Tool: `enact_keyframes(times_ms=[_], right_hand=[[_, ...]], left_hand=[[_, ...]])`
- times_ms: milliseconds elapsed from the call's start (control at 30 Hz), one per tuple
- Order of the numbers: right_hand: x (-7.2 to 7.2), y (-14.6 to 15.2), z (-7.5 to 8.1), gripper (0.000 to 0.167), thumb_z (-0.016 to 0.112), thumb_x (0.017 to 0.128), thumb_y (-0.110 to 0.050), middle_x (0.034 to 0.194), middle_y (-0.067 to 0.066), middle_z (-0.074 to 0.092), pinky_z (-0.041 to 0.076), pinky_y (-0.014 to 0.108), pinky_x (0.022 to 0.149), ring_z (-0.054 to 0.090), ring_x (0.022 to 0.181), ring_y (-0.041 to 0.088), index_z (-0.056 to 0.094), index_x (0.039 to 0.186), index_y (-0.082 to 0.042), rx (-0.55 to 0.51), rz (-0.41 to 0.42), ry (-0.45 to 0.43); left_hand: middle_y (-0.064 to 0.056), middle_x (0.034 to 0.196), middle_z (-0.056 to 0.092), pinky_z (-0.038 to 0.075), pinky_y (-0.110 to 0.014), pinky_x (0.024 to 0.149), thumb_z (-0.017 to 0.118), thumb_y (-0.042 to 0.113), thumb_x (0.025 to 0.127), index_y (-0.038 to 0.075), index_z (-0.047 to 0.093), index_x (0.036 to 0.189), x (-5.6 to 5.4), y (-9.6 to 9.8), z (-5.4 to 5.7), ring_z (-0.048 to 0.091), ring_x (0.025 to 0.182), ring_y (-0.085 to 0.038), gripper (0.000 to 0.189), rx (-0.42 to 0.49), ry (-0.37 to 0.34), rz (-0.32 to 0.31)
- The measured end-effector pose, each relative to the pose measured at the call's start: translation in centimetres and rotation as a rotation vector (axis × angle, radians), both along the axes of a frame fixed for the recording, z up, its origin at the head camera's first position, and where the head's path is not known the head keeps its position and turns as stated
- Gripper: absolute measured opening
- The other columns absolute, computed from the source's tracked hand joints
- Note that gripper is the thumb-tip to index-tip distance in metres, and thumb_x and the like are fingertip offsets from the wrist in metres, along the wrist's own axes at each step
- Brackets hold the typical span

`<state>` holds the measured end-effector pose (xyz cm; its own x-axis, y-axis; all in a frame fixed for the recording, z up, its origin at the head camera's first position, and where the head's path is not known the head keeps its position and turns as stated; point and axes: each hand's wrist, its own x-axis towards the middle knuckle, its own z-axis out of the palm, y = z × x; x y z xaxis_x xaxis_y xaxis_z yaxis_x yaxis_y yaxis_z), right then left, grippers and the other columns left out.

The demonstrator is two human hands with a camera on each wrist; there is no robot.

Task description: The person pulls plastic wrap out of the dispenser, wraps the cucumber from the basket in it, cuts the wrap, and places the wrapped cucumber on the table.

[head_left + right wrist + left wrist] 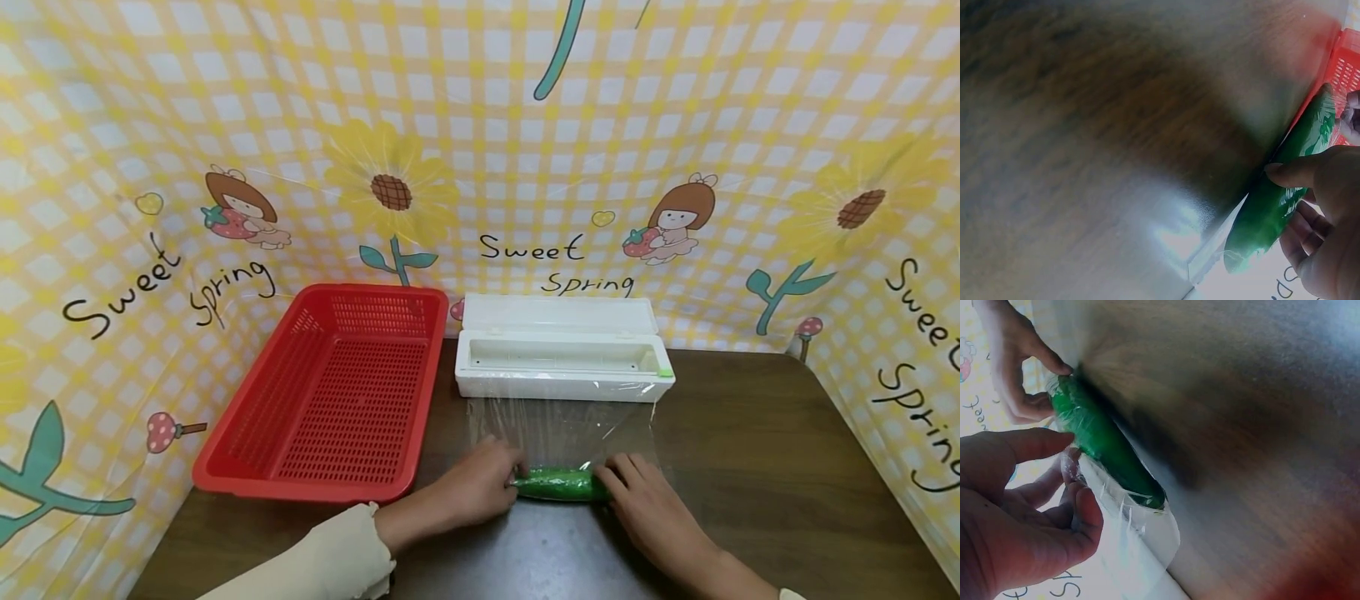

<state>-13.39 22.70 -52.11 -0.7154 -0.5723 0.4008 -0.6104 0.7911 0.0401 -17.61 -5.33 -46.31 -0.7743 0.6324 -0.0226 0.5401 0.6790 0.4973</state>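
Film (pixel 558 435), clear and creased, is pinched between the thumb and fingers of a person's left hand (pixel 486 483) near one end of a cucumber (pixel 558 485), while the right hand (pixel 651 510) grips it toward the other end, thumb opposite fingers. Glossy and deep green under crinkled wrap, the cucumber lies crosswise between the hands over a dark wooden table (pixel 765 433), the film running to an open white box (pixel 562 387) behind.

Head view forward and down; wrist views close, cucumber (pixel 562 485) common to both.
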Motion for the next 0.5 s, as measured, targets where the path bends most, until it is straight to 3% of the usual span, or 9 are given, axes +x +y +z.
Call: enact_keyframes(times_ms=[33,133,200,267,367,500], right_hand=[[0.02,0.0,0.02,0.048,0.081,0.073,-0.007,0.107,0.001,0.057,0.048,0.038,0.079,0.051,0.096,0.019,0.065,0.118,-0.011,0.003,-0.002,-0.002],[0.03,0.01,0.04,0.047,0.08,0.074,-0.006,0.107,0.001,0.057,0.048,0.038,0.079,0.051,0.096,0.019,0.065,0.118,-0.011,-0.003,0.0,-0.003],[-0.02,0.01,0.0,0.046,0.079,0.074,-0.005,0.106,0.001,0.057,0.048,0.038,0.079,0.051,0.096,0.019,0.066,0.118,-0.01,-0.016,0.006,0.003],[-0.12,0.02,-0.05,0.046,0.076,0.074,-0.004,0.106,0.001,0.057,0.048,0.038,0.079,0.051,0.096,0.019,0.066,0.118,-0.009,-0.03,0.014,0.009],[-0.26,0.03,-0.12,0.046,0.074,0.074,-0.003,0.107,0.002,0.058,0.048,0.038,0.079,0.052,0.095,0.02,0.066,0.118,-0.008,-0.043,0.024,0.017],[-0.37,0.06,-0.18,0.046,0.074,0.073,-0.002,0.107,0.002,0.059,0.048,0.039,0.08,0.052,0.096,0.02,0.066,0.118,-0.008,-0.05,0.032,0.016]], left_hand=[[0.005,0.08,0.067,0.044,-0.024,0.076,0.075,0.002,0.079,0.011,0.075,0.091,0.02,0.04,-0.04,0.05,0.08,-0.008,0.015,-0.007,0.02,-0.004],[0.006,0.079,0.067,0.051,-0.035,0.095,0.076,0.008,0.085,0.013,0.073,0.084,0.02,0.13,-0.07,0.054,0.08,-0.008,0.006,-0.025,0.073,0.003],[0.005,0.079,0.066,0.051,-0.039,0.096,0.075,0.008,0.086,0.012,0.072,0.083,0.05,0.24,-0.12,0.056,0.08,-0.009,0.006,-0.035,0.101,0.022],[0.004,0.08,0.063,0.054,-0.037,0.091,0.072,0.004,0.086,0.012,0.07,0.082,0.09,0.35,-0.22,0.056,0.079,-0.011,0.009,-0.045,0.112,0.054],[0.002,0.08,0.057,0.047,-0.029,0.069,0.068,-0.004,0.08,0.011,0.066,0.083,0.11,0.53,-0.37,0.052,0.076,-0.014,0.015,-0.079,0.134,0.103],[-0.001,0.081,0.053,0.044,-0.028,0.063,0.066,-0.012,0.072,0.01,0.061,0.085,-0.02,0.7,-0.69,0.05,0.074,-0.016,0.026,-0.124,0.171,0.13]])
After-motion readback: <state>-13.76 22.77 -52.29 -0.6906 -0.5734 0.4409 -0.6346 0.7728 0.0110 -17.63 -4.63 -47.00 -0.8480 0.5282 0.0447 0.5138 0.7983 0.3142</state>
